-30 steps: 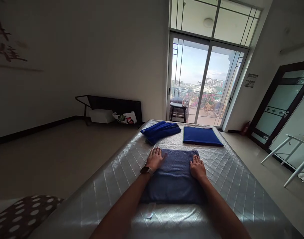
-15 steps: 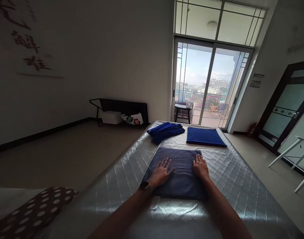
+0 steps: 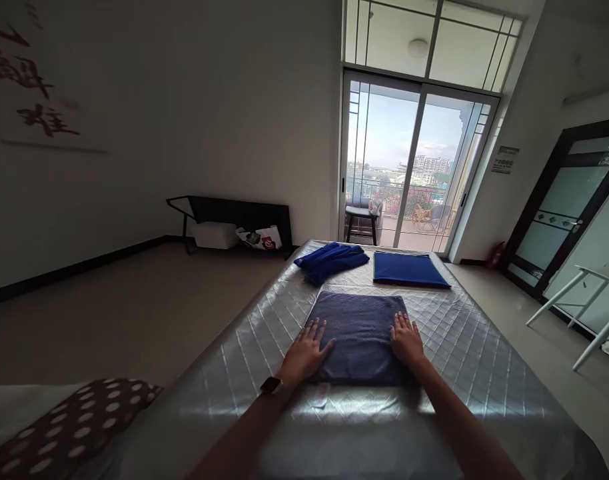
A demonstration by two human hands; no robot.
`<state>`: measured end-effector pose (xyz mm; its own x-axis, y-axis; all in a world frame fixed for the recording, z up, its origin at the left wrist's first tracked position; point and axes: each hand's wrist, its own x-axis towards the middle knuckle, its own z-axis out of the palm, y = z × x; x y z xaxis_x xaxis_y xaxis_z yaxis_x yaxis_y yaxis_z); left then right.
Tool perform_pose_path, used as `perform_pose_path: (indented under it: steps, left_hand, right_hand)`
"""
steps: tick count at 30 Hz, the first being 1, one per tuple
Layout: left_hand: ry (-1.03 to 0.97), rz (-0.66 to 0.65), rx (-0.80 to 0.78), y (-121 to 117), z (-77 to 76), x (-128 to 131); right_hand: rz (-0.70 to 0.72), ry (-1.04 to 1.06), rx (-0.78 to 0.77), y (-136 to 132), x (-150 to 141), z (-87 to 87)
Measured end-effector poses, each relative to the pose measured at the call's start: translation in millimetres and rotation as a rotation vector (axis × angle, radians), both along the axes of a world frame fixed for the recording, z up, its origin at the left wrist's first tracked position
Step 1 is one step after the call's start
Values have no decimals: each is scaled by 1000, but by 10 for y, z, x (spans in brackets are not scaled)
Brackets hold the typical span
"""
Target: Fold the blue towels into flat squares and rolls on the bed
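Observation:
A dark blue folded towel [image 3: 358,330] lies flat on the silver quilted mattress [image 3: 464,373] in front of me. My left hand [image 3: 304,352], with a watch on the wrist, rests flat on the towel's near left edge, fingers spread. On the towel's right edge lies my right hand [image 3: 407,340], also flat with fingers stretched out. Neither hand grips anything.
Farther up the mattress lie a rumpled bright blue towel [image 3: 331,259] and a flat folded blue towel [image 3: 408,270]. A polka-dot cushion [image 3: 64,430] is at the lower left. Beyond are sliding glass doors [image 3: 414,173], a low black shelf [image 3: 234,220] and white table legs [image 3: 579,313].
Both hands have slid back toward me along the towel, from its far corners to its near side edges. The camera view shifted slightly.

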<state>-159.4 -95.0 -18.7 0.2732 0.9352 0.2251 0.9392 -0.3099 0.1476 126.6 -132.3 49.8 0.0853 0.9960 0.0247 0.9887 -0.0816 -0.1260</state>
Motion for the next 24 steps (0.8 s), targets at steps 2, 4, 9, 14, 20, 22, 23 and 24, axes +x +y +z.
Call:
perform_pose_path:
  steps: [2,4,9,14,20,22,23,24]
  left_hand:
    - [-3,-9,6,6,-14,-9]
    - [-4,-11,9,0,-14,-7]
    - [1,8,-15,-17,0,-16]
    - [78,46,-41,23,48,-54]
    - [50,-81,60,-75,201,669]
    - [28,-243,85,-169,203,1060]
    - [29,-315,95,-216,193,1231]
    - [32,-372,104,-261,179,1369]
  right_hand:
    - [23,4,-17,-212,12,-66]
    - [33,16,-34,-384,24,-141]
    - [38,58,-56,-539,11,-236]
    - [36,82,-32,-534,-16,-228]
    - [36,113,-11,-555,-21,-237]
    - [41,115,-18,-560,-19,-229]
    - [50,114,-26,-561,-16,-223]
    - [62,112,-35,-563,-13,-216]
